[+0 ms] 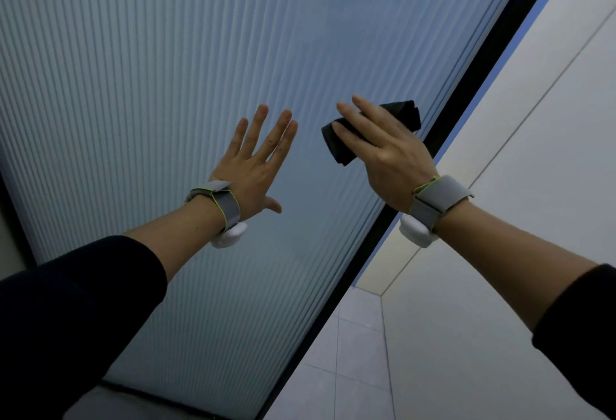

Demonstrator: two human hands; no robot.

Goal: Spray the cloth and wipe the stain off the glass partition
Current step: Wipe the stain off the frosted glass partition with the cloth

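A ribbed, frosted glass partition (160,69) fills the left and middle of the head view, tilted by the camera angle. My right hand (386,149) presses a folded black cloth (340,143) flat against the glass near its right edge, fingers spread over the cloth. My left hand (256,159) is held up with fingers apart in front of the glass, to the left of the cloth, holding nothing. No stain stands out on the ribbed surface. No spray bottle is in view.
A black frame (473,86) runs along the partition's right edge. Beyond it a white wall (533,153) with thin seams stands at the right. Grey floor tiles (350,353) show at the bottom. Both wrists wear grey straps.
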